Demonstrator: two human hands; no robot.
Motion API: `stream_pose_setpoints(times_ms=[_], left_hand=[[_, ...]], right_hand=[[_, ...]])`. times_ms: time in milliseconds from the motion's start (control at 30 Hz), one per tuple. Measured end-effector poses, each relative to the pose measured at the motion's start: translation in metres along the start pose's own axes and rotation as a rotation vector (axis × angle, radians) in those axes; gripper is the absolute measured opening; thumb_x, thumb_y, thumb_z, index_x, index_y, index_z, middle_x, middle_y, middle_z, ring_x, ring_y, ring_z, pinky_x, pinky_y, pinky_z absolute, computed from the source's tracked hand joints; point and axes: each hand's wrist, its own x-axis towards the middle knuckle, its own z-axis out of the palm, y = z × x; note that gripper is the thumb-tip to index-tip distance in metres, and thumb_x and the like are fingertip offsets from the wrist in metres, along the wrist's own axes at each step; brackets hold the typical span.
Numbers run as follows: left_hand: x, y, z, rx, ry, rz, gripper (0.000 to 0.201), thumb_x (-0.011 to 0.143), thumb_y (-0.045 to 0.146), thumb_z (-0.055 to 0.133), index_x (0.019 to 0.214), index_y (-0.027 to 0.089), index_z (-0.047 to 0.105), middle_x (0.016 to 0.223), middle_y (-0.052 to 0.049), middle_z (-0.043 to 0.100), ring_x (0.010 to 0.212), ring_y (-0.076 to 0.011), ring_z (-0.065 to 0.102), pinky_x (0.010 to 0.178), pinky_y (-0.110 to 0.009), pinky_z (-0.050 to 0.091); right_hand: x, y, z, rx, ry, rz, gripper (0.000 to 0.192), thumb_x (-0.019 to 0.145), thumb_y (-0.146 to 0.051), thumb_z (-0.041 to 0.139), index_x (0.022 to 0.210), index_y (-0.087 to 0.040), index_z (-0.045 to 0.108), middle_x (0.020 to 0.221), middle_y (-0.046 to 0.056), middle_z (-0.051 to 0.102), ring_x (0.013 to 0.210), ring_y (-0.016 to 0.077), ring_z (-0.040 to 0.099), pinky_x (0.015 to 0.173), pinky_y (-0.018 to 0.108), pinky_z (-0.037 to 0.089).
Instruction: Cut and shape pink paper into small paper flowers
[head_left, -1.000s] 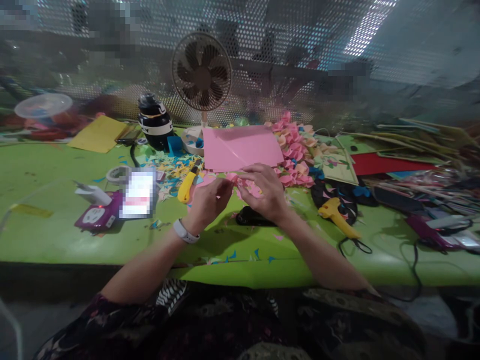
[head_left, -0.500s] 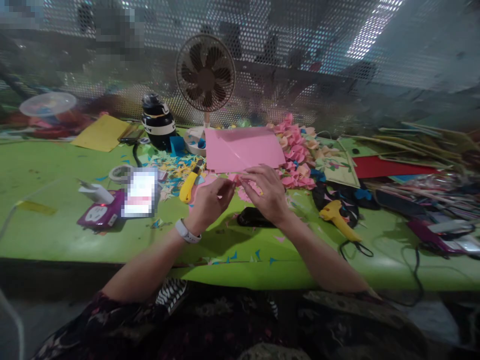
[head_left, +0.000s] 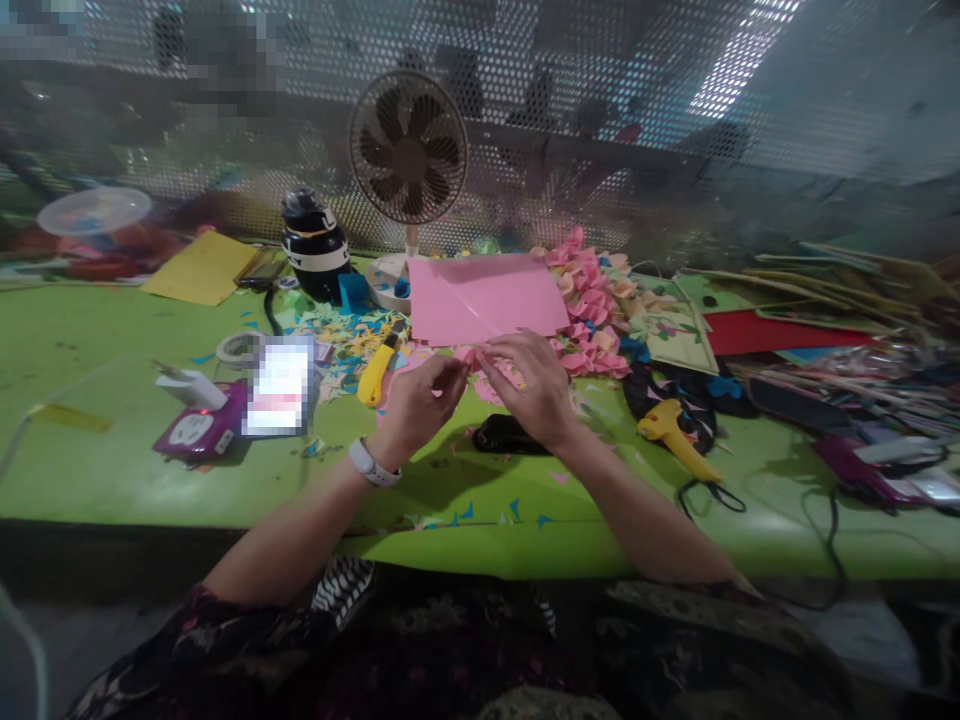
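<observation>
Between my fingertips is a small folded piece of pink paper (head_left: 470, 356), partly covered by the fingers. My left hand (head_left: 421, 398), with a white watch on its wrist, pinches it from the left. On the other side my right hand (head_left: 531, 385) has its thumb and fingertips closed on the same piece. Just beyond the hands lies a large pink paper sheet (head_left: 487, 295). A black object (head_left: 501, 434), perhaps a stapler, rests under my right hand. Left of my left hand is a yellow utility knife (head_left: 375, 376), with paper scraps (head_left: 349, 345) around it.
Pink folded paper pieces (head_left: 592, 300) are heaped behind my right hand. A yellow glue gun (head_left: 679, 440) lies to the right. At left are a lit phone (head_left: 279, 385), a purple power strip (head_left: 196, 432) and a tape roll (head_left: 238, 347). A fan (head_left: 409, 160) and black bottle (head_left: 315, 250) stand behind.
Both hands stay nearly in place with the pink paper piece between them. The whole view has shifted very slightly; nothing else visibly moved.
</observation>
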Motion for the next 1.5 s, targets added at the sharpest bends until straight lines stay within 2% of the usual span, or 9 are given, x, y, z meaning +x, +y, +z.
stream_pose_setpoints(times_ms=[433,600,800,967,1133,1333,1500], left_hand=[[0.0012,0.0041,-0.0018,-0.017,0.004,0.022,0.009,0.091,0.025,0.064,0.090,0.016,0.066,0.073,-0.003,0.074,0.062,-0.0107,0.070,0.057,-0.018,0.054],[0.0008,0.0075,-0.0031,-0.093,-0.031,-0.012,0.011,0.088,0.026,0.066,0.094,0.017,0.066,0.081,-0.005,0.077,0.071,-0.0135,0.074,0.067,-0.023,0.059],[0.0021,0.0073,-0.0029,-0.077,-0.001,-0.036,0.012,0.089,0.028,0.065,0.089,0.015,0.067,0.073,-0.004,0.075,0.062,-0.0119,0.071,0.057,-0.020,0.056],[0.0017,0.0075,-0.0032,-0.107,-0.007,-0.027,0.013,0.089,0.028,0.066,0.090,0.015,0.067,0.076,-0.005,0.075,0.066,-0.0126,0.072,0.062,-0.021,0.058],[0.0012,0.0078,-0.0043,-0.115,-0.024,-0.029,0.016,0.089,0.031,0.066,0.090,0.015,0.067,0.075,-0.005,0.075,0.065,-0.0129,0.071,0.060,-0.021,0.057],[0.0021,0.0047,-0.0058,-0.131,-0.039,-0.082,0.018,0.092,0.033,0.062,0.090,0.016,0.067,0.075,-0.005,0.074,0.065,-0.0128,0.070,0.059,-0.021,0.056],[0.0031,0.0023,-0.0064,-0.148,-0.035,-0.135,0.020,0.092,0.036,0.062,0.091,0.016,0.067,0.075,-0.005,0.074,0.066,-0.0135,0.071,0.060,-0.021,0.055]], right_hand=[[-0.0008,0.0021,0.0011,-0.015,0.043,-0.061,0.008,0.094,-0.023,0.062,0.097,-0.025,0.068,0.097,0.004,0.074,0.096,0.0206,0.068,0.102,0.044,0.050],[-0.0007,0.0012,-0.0002,-0.025,0.018,-0.059,0.009,0.094,-0.022,0.061,0.098,-0.024,0.068,0.098,0.005,0.075,0.097,0.0208,0.069,0.102,0.044,0.049],[0.0009,-0.0022,-0.0020,-0.017,0.004,-0.039,0.008,0.091,-0.025,0.062,0.096,-0.024,0.068,0.099,0.006,0.075,0.097,0.0223,0.068,0.100,0.045,0.049],[0.0007,-0.0039,-0.0036,-0.006,-0.018,-0.022,0.010,0.091,-0.025,0.061,0.098,-0.024,0.069,0.101,0.006,0.074,0.099,0.0226,0.068,0.101,0.046,0.048],[-0.0003,-0.0019,-0.0011,-0.012,0.007,-0.046,0.009,0.092,-0.022,0.059,0.096,-0.023,0.068,0.098,0.006,0.075,0.096,0.0218,0.069,0.101,0.045,0.049],[0.0012,-0.0045,-0.0029,0.025,0.046,-0.069,0.013,0.089,-0.020,0.061,0.100,-0.023,0.066,0.099,0.007,0.074,0.097,0.0227,0.068,0.097,0.044,0.051],[0.0031,-0.0065,-0.0075,0.109,0.061,-0.019,0.017,0.087,-0.020,0.061,0.103,-0.023,0.065,0.102,0.008,0.072,0.100,0.0238,0.066,0.092,0.043,0.053]])
